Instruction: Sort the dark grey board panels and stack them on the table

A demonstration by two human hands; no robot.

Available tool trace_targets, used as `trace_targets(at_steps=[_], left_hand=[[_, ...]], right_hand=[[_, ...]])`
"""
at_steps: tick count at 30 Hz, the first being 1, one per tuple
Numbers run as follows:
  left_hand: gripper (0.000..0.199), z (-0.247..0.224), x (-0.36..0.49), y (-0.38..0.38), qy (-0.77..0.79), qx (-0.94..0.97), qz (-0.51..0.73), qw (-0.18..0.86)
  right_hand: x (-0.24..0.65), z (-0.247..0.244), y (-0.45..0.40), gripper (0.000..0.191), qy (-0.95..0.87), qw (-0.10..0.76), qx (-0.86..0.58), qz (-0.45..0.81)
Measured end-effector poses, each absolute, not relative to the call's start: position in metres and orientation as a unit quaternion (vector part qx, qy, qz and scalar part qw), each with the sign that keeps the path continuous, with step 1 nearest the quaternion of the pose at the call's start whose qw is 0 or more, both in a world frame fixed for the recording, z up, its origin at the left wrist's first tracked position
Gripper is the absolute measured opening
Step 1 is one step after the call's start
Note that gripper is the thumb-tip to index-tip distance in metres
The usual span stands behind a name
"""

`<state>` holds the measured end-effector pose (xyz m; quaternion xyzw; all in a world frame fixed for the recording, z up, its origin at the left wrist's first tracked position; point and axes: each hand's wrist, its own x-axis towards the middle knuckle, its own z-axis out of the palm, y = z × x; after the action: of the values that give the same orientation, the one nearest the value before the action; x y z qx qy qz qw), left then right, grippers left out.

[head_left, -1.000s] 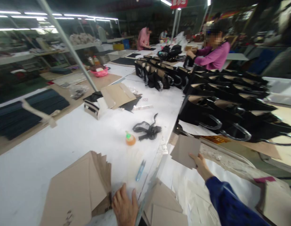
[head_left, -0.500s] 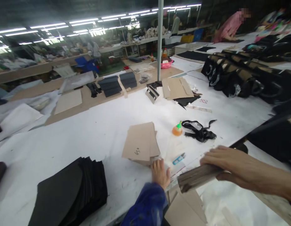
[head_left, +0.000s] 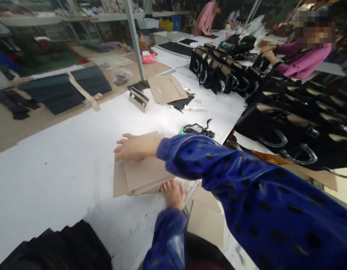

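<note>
My right hand [head_left: 134, 147] lies on top of a stack of beige cardboard pieces [head_left: 147, 170], fingers spread and palm down near its far left part. The pieces overlap unevenly, with one jutting out at the left. At the stack's near right corner, my left hand [head_left: 173, 193] rests with its fingers stretched out against the edge. Both arms wear blue sleeves with dark dots. My right forearm crosses over the table and hides part of the stack's surroundings. Only the green tip of a small bottle [head_left: 181, 130] shows behind my sleeve.
A pile of black pieces [head_left: 58, 247] sits at the lower left. More beige cardboard [head_left: 205, 221] lies below the table edge. Black strips [head_left: 200, 128] and a cardboard sheet [head_left: 166, 89] are farther back. Rows of black bags [head_left: 297, 131] stand right, near a co-worker [head_left: 305, 62].
My right hand has come left onto the cardboard stack; the brown block it held at the right is out of sight. My left hand stays by the stack. The view has turned right and down.
</note>
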<state>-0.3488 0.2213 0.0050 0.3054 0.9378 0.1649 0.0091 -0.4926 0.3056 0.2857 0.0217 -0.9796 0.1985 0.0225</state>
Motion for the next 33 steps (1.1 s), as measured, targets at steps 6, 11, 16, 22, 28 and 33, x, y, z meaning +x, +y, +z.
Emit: trace_targets(at_steps=[6,11,16,22,28,33], left_hand=[[0.041,0.008,-0.351,0.22,0.937,0.316,0.152,0.01],[0.05,0.008,-0.352,0.22,0.934,0.328,0.143,0.0],[0.054,0.009,-0.35,0.221,0.932,0.329,0.15,-0.017],[0.061,-0.001,-0.348,0.222,0.93,0.332,0.144,-0.066],[0.063,-0.013,-0.35,0.221,0.931,0.335,0.101,-0.106],[0.065,-0.021,-0.35,0.219,0.93,0.337,0.083,-0.123]], right_hand=[[-0.358,0.22,0.376,0.039,-0.945,0.184,-0.059,0.263],[-0.132,0.083,0.372,0.032,-0.831,0.157,-0.49,0.212],[0.031,-0.008,0.275,0.03,-0.769,0.085,-0.616,0.15],[0.102,-0.084,0.225,0.04,-0.77,0.068,-0.623,0.118],[0.139,-0.146,0.217,0.052,-0.82,0.047,-0.564,0.085],[0.157,-0.172,0.211,0.063,-0.837,0.093,-0.535,0.058]])
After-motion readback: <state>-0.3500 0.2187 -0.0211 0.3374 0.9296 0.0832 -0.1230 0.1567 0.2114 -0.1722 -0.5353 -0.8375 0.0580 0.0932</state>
